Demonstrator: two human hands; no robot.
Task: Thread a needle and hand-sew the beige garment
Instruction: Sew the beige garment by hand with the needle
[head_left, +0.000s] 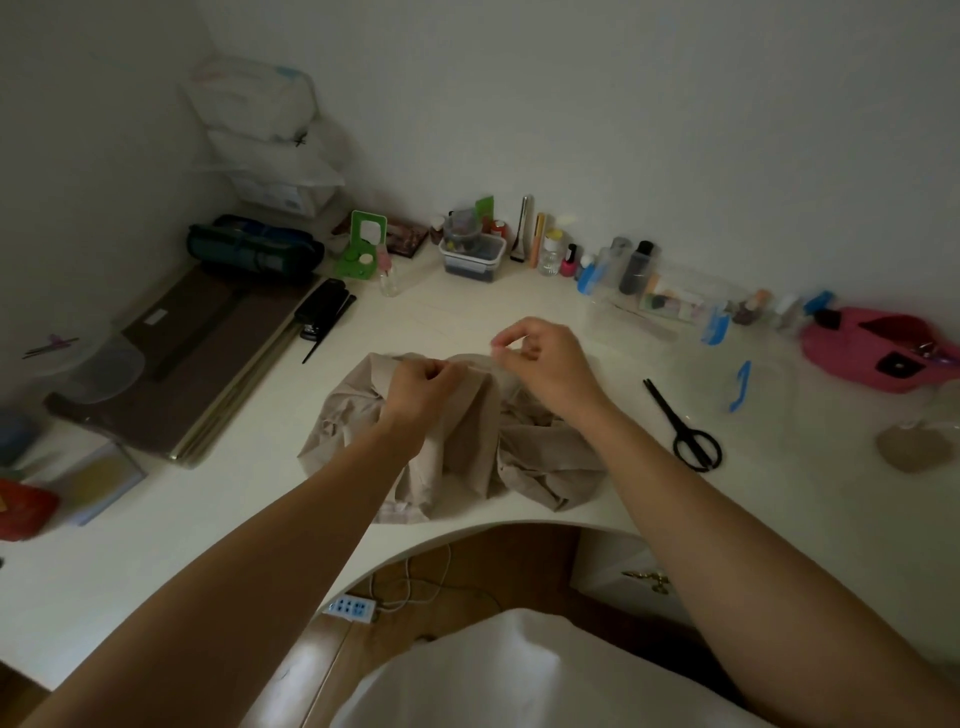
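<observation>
1. Where the bottom of the frame shows a lap in white cloth, a power strip lies on the wooden floor under the counter, whose front edge is cut in a curve, probably so a sitter can draw in close.
2. Both forearms reach over that curve to the garment, which lies crumpled at mid-frame. The counter carries its weight, so only the edge being worked needs lifting.
3. At the garment's upper fold, the left hand is closed tight with its fingers curled in, and it seems to nip the cloth to steady it. Whether it also holds a needle I cannot tell.
4. Just right of it and slightly higher, the right hand has thumb and forefinger pressed together and the other fingers loosely bent. A faint pale thread seems to run between the hands. I judge the raised pinch keeps it taut, either for threading or for drawing a stitch.
5. Right of centre lie black scissors with blades together, near enough to reach for when the thread needs cutting.
6. Farther back are a black stapler at left, a clear box and a row of bottles against the wall, and a pink pouch at the right edge, all set well behind the sewing.
</observation>
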